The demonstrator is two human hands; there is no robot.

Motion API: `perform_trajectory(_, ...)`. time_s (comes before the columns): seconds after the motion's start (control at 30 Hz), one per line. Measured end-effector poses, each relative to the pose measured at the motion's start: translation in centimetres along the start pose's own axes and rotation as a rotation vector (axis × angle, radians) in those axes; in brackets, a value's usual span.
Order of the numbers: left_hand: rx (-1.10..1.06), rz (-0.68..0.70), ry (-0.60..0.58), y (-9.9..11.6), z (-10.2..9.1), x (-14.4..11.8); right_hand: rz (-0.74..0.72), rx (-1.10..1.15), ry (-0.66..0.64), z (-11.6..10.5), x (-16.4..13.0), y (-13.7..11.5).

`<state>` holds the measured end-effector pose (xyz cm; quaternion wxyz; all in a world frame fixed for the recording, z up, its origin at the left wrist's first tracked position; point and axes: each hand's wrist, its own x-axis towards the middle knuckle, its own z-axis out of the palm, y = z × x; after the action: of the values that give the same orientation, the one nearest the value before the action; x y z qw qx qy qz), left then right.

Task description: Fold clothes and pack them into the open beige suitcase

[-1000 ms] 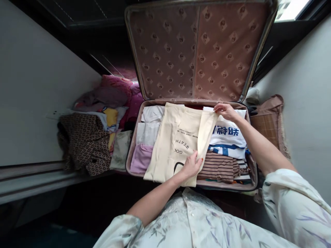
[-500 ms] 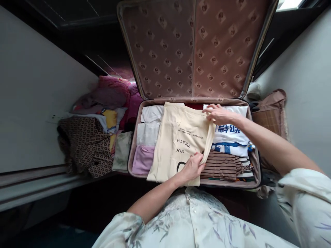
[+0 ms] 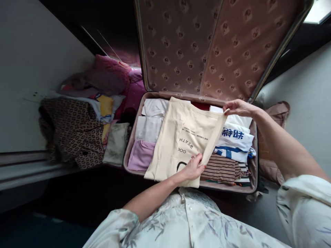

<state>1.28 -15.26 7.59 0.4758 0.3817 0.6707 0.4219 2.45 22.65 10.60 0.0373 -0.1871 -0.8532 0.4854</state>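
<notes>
A cream T-shirt (image 3: 178, 137) with black lettering lies spread over folded clothes in an open suitcase (image 3: 134, 137). My left hand (image 3: 192, 167) pinches the shirt's near right edge by the hem. My right hand (image 3: 239, 107) holds the shirt's far right sleeve, lifted and stretched towards the suitcase's back right corner. Under that sleeve lie a white shirt with blue characters (image 3: 234, 136) and a brown striped garment (image 3: 219, 168).
The suitcase lid (image 3: 207, 44), lined with patterned brown fabric, stands upright behind. White and lilac folded items (image 3: 147, 137) fill the suitcase's left side. A heap of clothes (image 3: 77, 120) lies left of it against a white wall. A brown bag (image 3: 274, 137) sits at the right.
My right hand has moved out to the right again, pulling the sleeve taut after bringing it inward. My left hand stays on the near edge. The view shifted slightly.
</notes>
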Motion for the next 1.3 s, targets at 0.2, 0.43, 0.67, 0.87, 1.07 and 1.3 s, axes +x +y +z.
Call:
perform_trajectory(0.2, 0.060, -0.313, 0.238, -2.0, -0.7, -0.4, -0.099, -0.202, -0.051, 5.6, 5.2, -0.1)
perform_trajectory(0.43, 0.065, -0.326, 0.299, -2.1, -1.2, -1.2, -0.133, -0.565, 0.090, 10.9, 5.2, 1.0)
perform_trajectory(0.67, -0.007, -0.437, 0.267, -3.1, -1.9, -0.6, -0.007, -0.202, 0.236, 8.5, 6.3, 2.5)
perform_trajectory(0.87, 0.329, -0.133, 0.372, -0.3, -1.8, -3.2, 0.168, -0.175, 0.518, 6.9, 2.0, 4.6)
perform_trajectory(1.07, 0.849, 0.161, -0.093, 1.7, 1.5, -6.1, 0.525, -0.096, 0.264, 8.0, -0.9, 2.6)
perform_trajectory(1.3, 0.794, 0.137, -0.322, -0.4, 2.1, -6.1, 0.419, -0.104, 0.449, 9.4, 1.3, 1.8)
